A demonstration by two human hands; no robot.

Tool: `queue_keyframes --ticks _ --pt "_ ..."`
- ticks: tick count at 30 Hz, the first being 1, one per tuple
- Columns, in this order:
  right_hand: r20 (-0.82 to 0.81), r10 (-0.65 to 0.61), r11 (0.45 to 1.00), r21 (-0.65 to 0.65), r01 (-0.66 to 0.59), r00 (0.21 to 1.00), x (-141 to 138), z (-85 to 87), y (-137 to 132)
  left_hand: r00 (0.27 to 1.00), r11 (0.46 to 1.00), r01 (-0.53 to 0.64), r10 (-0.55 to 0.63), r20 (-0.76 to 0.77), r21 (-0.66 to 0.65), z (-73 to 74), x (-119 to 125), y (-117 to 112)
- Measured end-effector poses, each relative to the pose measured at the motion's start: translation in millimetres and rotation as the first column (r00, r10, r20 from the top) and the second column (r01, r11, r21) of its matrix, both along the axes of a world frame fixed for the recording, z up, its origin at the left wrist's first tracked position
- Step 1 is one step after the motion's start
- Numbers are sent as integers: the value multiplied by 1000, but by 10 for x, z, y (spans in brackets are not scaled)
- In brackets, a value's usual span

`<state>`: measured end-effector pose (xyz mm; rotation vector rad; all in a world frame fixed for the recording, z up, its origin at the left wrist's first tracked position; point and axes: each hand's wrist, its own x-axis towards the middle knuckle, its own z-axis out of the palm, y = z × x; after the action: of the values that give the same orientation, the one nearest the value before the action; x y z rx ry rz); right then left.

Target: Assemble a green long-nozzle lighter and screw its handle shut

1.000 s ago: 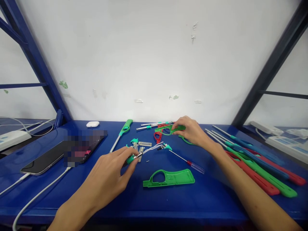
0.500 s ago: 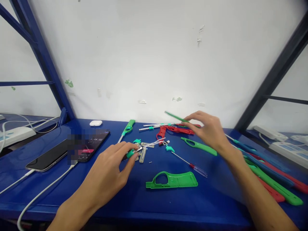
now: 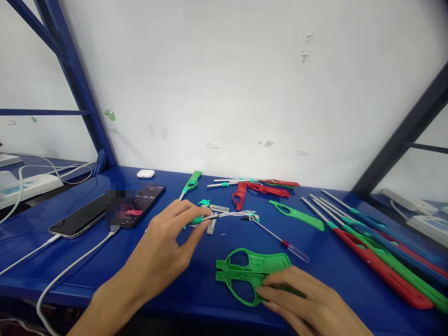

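Note:
Thumb and fingertips of my left hand are pinched on a small teal-and-metal lighter part. White wires show just to its right; whether they join it I cannot tell. Low at the front, my right hand has its fingers closed over the right end of a green lighter casing half, inner side up. A second green casing half lies right behind it, side by side. Clear fuel tanks and a teal piece lie beyond my left fingers.
A screwdriver lies right of centre, near another green casing half. Red casing pieces and metal rods lie at the back. Several long lighters line the right side. Two phones with cables stand left.
My right hand has come down from the back right with the green casing half, now beside the other half at the front. My left hand keeps its pinch. The view has shifted slightly.

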<state>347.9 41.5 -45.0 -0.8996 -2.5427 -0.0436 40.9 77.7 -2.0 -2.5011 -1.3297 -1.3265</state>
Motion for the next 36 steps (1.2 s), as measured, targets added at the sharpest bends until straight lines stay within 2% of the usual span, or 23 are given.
queue_keyframes --ticks 3,6,10,13,18,24,31,36 --pt "-64 -47 999 -24 46 997 -93 -115 73 996 995 86 -86 11 -41 -70 101 -59" --pt "-122 -95 995 -38 91 988 -110 -196 87 989 986 145 -146 -13 -82 -214 143 -134" --pt "-151 -141 980 -159 117 978 -94 -226 42 991 983 127 -131 -21 -133 -427 87 -235" --pt "-190 -178 962 -241 130 966 -88 -210 17 994 986 86 -95 -54 -145 -506 14 -290" --pt "-238 -172 942 -325 89 956 -66 -209 38 988 976 57 -85 -131 -209 -537 -40 -356" --pt "-243 -176 936 -341 85 954 -57 -217 31 989 952 73 -109 -105 -296 -541 -42 -419" --pt "-258 -174 941 -327 84 950 -66 -196 21 977 958 114 -156 -143 -265 -520 -72 -491" --pt "-233 -174 941 -324 92 957 -72 -187 24 975 971 43 -93 -204 -237 -519 -77 -591"
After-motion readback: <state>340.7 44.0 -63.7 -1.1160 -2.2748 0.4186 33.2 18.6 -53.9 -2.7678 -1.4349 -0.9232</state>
